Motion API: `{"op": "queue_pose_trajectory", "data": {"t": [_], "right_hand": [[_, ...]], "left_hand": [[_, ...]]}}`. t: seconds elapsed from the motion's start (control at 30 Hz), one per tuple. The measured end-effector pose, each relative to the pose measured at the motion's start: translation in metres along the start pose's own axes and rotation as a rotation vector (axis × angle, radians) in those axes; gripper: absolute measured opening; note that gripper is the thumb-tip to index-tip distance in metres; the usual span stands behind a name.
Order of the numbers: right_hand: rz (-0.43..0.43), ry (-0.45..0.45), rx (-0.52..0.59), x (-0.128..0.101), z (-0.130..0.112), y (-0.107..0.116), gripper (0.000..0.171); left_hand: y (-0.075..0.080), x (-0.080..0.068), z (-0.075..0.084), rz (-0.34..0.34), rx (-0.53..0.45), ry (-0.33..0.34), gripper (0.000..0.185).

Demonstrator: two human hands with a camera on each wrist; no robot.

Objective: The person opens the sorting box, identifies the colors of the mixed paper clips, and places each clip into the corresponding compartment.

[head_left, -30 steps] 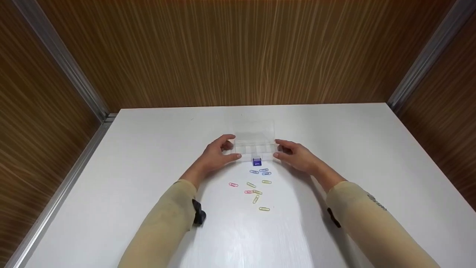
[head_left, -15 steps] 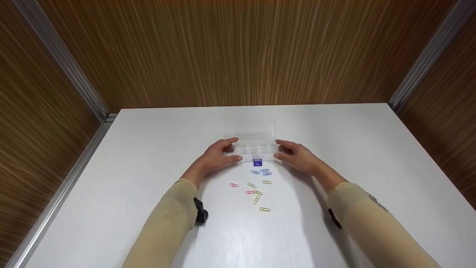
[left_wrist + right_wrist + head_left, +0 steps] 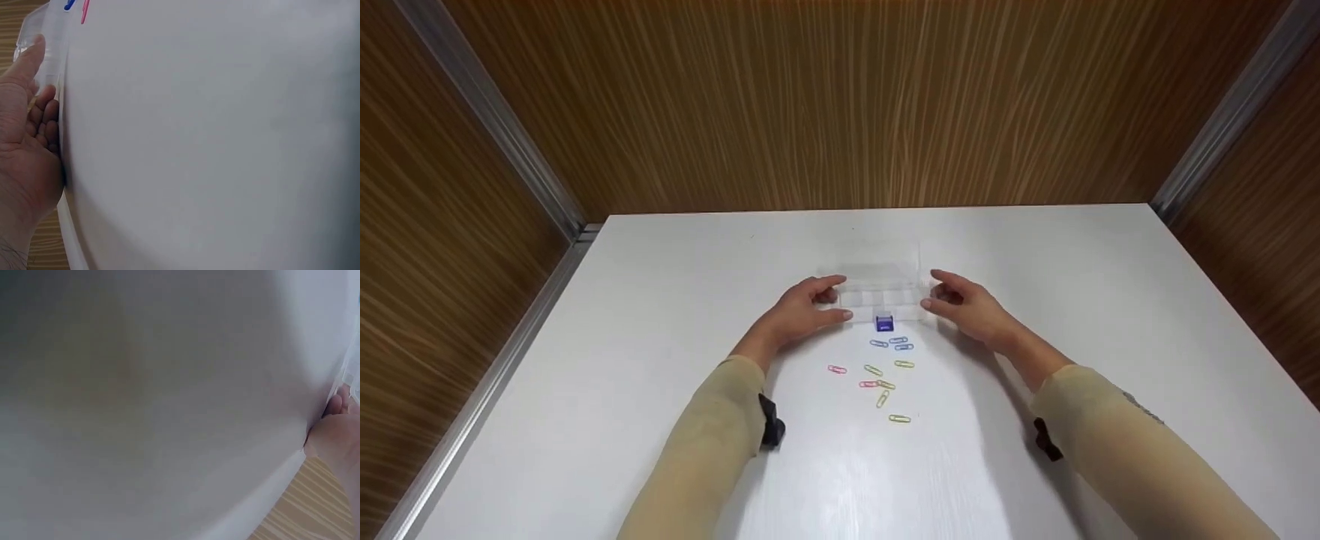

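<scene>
1. Grip of both hands is seen at the two ends of a clear plastic box (image 3: 880, 298). The left hand (image 3: 799, 313) is curled round the box's left end, thumb in front and fingers (image 3: 44, 115) behind. The right hand (image 3: 969, 308) is held with fingers loosely spread just beside the right end; whether it touches the box cannot be told.

2. Nearest to the viewer, beige sleeves (image 3: 712, 450) are seen lying over a white worktop (image 3: 585, 375). A scatter of coloured paper clips (image 3: 883, 375) in pink, yellow, green and blue is spread between the forearms.

3. Beyond the clips, a small blue clasp (image 3: 884, 323) is seen at the middle of the box's front edge. The box is long, shallow and see-through, divided into small compartments, and its lid appears to be laid open behind it.

4. Farthest off, wood-grain wall panels (image 3: 840, 105) are seen behind the worktop.

5. A slip is judged possible: the box is light and smooth and firmly held at one end only, so it could pivot or slide. The loose clips just in front could be brushed away by a wrist.
</scene>
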State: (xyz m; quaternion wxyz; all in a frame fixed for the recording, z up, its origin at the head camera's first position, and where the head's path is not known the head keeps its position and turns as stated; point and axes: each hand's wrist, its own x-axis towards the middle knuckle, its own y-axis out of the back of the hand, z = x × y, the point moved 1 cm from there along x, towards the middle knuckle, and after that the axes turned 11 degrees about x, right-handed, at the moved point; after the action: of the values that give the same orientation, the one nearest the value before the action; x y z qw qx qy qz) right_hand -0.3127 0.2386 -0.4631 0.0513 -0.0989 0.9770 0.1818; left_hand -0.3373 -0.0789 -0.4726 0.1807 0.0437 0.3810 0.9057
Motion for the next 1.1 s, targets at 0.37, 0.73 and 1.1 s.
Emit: {"op": "queue_pose_trajectory", "data": {"t": [0.37,0.73,1.1], "right_hand": [[0.07,0.144,0.046,-0.026,-0.013,-0.004,0.054],[-0.069,0.2,0.026,-0.04,-0.014,-0.022,0.021],[-0.23,0.157,0.019,-0.045,-0.001,-0.032,0.015]], "left_hand": [[-0.001,-0.001,0.0,-0.001,0.013,0.01,0.07],[0.0,-0.004,-0.003,0.005,-0.021,0.019,0.07],[0.0,-0.003,-0.003,-0.002,-0.027,0.028,0.069]]}}
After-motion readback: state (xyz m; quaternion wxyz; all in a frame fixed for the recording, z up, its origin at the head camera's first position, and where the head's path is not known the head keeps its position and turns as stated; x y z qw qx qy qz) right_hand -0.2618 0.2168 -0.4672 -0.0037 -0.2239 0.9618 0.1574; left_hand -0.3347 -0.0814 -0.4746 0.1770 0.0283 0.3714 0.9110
